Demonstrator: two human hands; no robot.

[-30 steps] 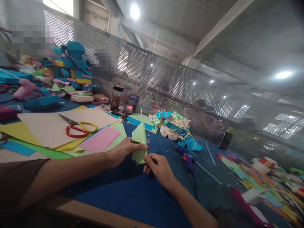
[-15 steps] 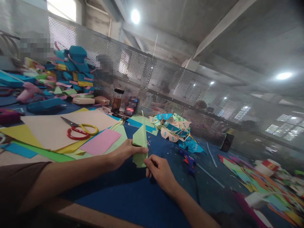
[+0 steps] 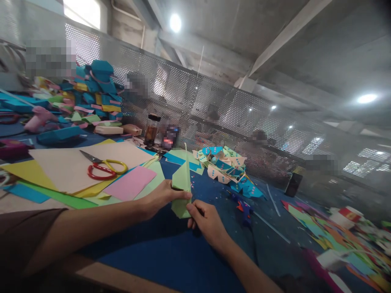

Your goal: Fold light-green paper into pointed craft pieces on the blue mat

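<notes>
A pale green folded paper piece (image 3: 181, 177) stands upright between my hands above the blue table, with a thin pale strip rising from its top edge. My left hand (image 3: 167, 194) is closed around its middle, the thumb lying across the paper. Lower down, the fingers of my right hand (image 3: 203, 215) pinch its right bottom edge. To the left, scissors (image 3: 105, 168) with one red and one yellow handle rest on a cream sheet (image 3: 65, 162). A pink paper rectangle (image 3: 130, 182) lies close to my left forearm.
A blue glue gun (image 3: 244, 208) lies right of my hands. Behind it are piled paper shapes with coloured dots (image 3: 224, 165). A lidded jar (image 3: 152, 129) and a phone (image 3: 293, 184) stand along the perforated metal screen (image 3: 226, 101). Coloured scraps (image 3: 336, 228) cover the right side.
The lower part of the green paper has turned slightly, and its bottom edge now shows an angled corner. Both hands keep their grip in nearly the same place.
</notes>
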